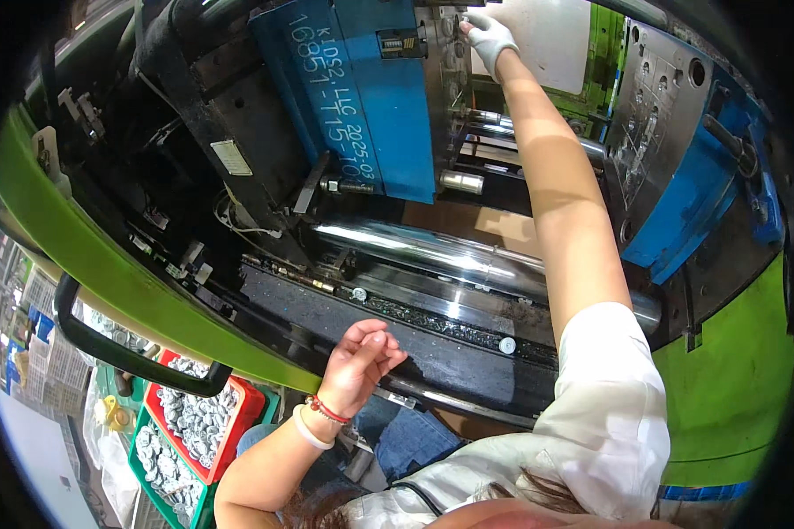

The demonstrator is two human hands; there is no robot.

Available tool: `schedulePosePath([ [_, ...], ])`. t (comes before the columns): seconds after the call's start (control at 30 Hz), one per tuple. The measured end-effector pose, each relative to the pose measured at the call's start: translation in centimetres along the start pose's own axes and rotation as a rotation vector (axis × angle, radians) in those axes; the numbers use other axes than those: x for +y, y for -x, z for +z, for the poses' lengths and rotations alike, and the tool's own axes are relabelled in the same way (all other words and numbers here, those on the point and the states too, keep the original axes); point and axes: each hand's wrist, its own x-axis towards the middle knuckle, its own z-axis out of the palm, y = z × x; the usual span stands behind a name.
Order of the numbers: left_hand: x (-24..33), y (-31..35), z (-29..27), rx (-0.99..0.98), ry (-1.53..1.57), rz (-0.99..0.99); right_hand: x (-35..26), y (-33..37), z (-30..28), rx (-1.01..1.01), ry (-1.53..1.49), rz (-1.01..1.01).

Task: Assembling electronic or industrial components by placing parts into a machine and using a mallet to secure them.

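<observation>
My right hand [490, 41], in a white glove with bare fingertips, reaches far up between two blue-sided mould halves. Its fingers are drawn together against the metal face of the left mould half [362, 106]; what they grip is too small to make out. Facing it stands the right mould half [648, 132], with shaped cavities in its steel face. My bare left hand [359, 363] is closed, thumb against curled fingers, above the machine's near ledge; any thing inside is hidden. Small round grey-white pieces [506, 346] lie on the dark bed beneath.
Thick polished bars [415, 247] cross below the mould. A green machine door [132, 291] with a black handle [141, 357] curves along the left. Beyond it sit a red tray [251, 407] and a green tray [139, 458], both full of round grey pieces.
</observation>
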Motion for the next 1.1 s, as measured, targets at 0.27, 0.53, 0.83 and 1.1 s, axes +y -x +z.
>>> schedulePosePath([
  [0.27,-0.1,0.1,-0.2,0.021,0.008,0.005,-1.2,0.4,0.8,0.036,0.189,-0.031],
  [0.53,-0.4,0.0,-0.5,0.029,-0.008,-0.008,-1.8,1.2,2.0,0.155,0.182,-0.009],
  [0.83,-0.2,0.3,-0.6,0.028,-0.028,-0.003,-2.7,1.9,3.3,0.302,0.170,0.051],
  [1.1,-0.4,0.5,0.2,0.005,-0.043,-0.029,-3.2,4.3,0.7,0.095,0.364,-0.042],
])
